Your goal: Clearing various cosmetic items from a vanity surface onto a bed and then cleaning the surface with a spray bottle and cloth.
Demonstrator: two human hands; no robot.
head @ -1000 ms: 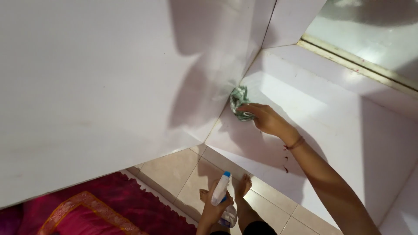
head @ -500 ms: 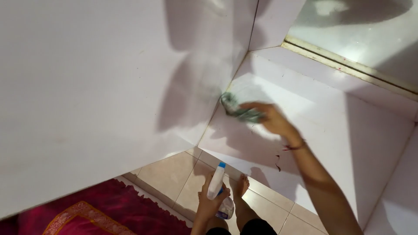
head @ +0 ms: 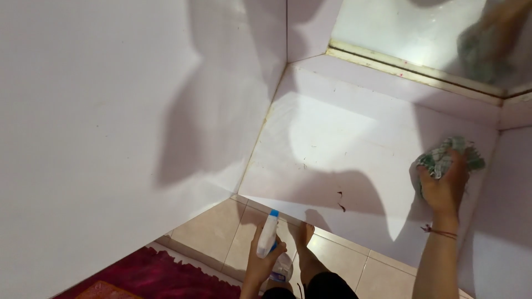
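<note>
A pale lilac shelf (head: pixel 343 138) is filling the head view, boxed in by a tall side panel (head: pixel 111 111) on the left and a mirror (head: pixel 410 33) along the back, with a cream strip running under the glass. Beige floor tiles (head: pixel 221 232) are showing below the shelf's front edge, and a deep red rug (head: pixel 160 277) is lying at the bottom left.

The right hand (head: pixel 443 185) is pressing down near the shelf's right end, close to the right wall. Its fingers are clenched around a bunched green and white cloth (head: pixel 449 155), which is sitting between palm and shelf; the bunching is giving the hand a thick pad to bear down on. A red thread is circling the wrist. The mirror is throwing back a blurred reflection of cloth and arm at the top right.

The left hand (head: pixel 263 260) is hanging low over the floor, its fingers wrapped round a white spray bottle (head: pixel 269 235) with a blue cap. The bottle is pointing up and away from the shelf, apparently being kept out of the wiping hand's way. A bare foot (head: pixel 305 232) is standing on the tiles just beside it.

A few small dark red marks (head: pixel 339 202) are lying on the shelf near its front edge, well apart from the cloth.
</note>
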